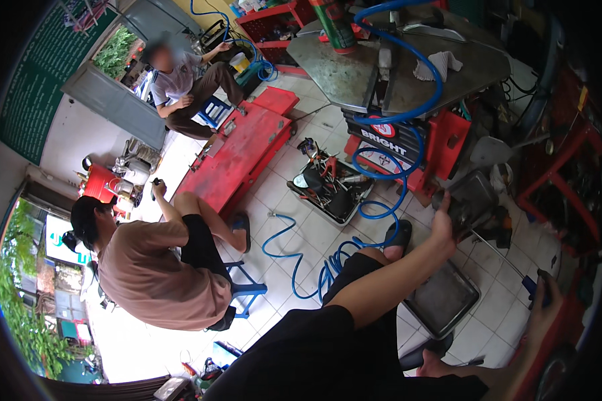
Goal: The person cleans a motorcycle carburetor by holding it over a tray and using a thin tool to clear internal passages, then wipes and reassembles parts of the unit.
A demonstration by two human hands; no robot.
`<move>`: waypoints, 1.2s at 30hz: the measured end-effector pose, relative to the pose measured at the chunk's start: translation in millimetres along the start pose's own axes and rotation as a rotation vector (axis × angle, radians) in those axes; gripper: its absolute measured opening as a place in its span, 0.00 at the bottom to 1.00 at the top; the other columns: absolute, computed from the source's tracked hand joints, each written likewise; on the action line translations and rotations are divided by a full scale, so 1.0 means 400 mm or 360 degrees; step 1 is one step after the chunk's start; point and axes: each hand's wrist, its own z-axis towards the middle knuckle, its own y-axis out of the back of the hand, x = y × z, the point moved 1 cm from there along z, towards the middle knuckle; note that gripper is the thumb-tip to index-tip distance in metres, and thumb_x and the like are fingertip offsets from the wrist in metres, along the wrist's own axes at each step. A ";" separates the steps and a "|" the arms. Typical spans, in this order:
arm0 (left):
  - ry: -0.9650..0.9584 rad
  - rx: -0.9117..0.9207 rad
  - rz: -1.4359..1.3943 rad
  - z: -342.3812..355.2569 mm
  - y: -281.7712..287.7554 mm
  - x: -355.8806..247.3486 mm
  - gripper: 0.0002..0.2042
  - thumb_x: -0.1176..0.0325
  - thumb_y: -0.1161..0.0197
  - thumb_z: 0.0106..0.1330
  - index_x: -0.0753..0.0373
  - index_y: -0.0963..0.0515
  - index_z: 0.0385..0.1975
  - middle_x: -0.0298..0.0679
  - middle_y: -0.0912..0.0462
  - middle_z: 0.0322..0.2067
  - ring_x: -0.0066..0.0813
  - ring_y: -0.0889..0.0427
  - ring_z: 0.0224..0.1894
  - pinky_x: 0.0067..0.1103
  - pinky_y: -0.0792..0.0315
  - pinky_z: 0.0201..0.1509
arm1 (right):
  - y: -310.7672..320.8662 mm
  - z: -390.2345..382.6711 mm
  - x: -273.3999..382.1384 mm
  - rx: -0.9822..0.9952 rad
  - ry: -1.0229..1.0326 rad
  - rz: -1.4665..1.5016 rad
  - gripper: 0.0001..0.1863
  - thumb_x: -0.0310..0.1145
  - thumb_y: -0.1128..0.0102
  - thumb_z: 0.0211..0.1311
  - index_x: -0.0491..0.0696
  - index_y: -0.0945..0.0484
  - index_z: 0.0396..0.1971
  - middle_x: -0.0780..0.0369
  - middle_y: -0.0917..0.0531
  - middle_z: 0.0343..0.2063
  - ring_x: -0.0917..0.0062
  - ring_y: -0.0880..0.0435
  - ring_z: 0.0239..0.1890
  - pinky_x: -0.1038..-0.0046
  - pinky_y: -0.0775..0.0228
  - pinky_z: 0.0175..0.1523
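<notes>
My left hand (443,217) grips the near side of a dark, greasy metal machine part (470,208), its fingers partly hidden against it. A screwdriver (530,283) with a blue handle is held in my right hand (545,304). Its long thin shaft slants up and left, and the tip reaches the lower edge of the metal part. How the tip meets the part is too small to tell. Just below on the tiled floor lies a shallow grey metal tray (443,297).
A tray of hand tools (331,187) and a coiled blue air hose (341,260) lie on the floor. Behind stands a red machine with a metal turntable (328,73). A red lift platform (234,154) is at left. Two other people sit on low stools; a red shelf (562,180) is at right.
</notes>
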 end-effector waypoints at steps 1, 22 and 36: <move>-0.0004 0.0034 -0.0024 0.003 0.003 0.001 0.25 0.41 0.48 0.69 0.55 0.28 0.54 0.37 0.20 0.50 0.35 0.21 0.52 0.31 0.27 0.56 | -0.002 -0.002 -0.001 -0.0033 0.0152 -0.0025 0.14 0.27 0.43 0.65 0.36 0.22 0.48 0.60 0.18 0.29 0.82 0.27 0.24 0.79 0.36 0.30; 0.0017 0.0037 -0.0002 0.020 0.017 0.012 0.24 0.40 0.49 0.69 0.53 0.26 0.51 0.37 0.18 0.46 0.35 0.19 0.48 0.31 0.26 0.46 | 0.025 -0.004 -0.052 -0.0060 0.0184 0.0350 0.15 0.33 0.51 0.70 0.38 0.22 0.45 0.62 0.23 0.29 0.80 0.25 0.31 0.80 0.37 0.30; 0.0002 0.0088 -0.0002 0.033 0.016 0.018 0.24 0.40 0.51 0.70 0.54 0.26 0.48 0.35 0.18 0.44 0.32 0.19 0.45 0.30 0.27 0.42 | 0.012 -0.028 -0.065 -0.0091 0.0549 0.0066 0.23 0.18 0.40 0.56 0.39 0.27 0.54 0.52 0.22 0.51 0.69 0.23 0.46 0.70 0.29 0.52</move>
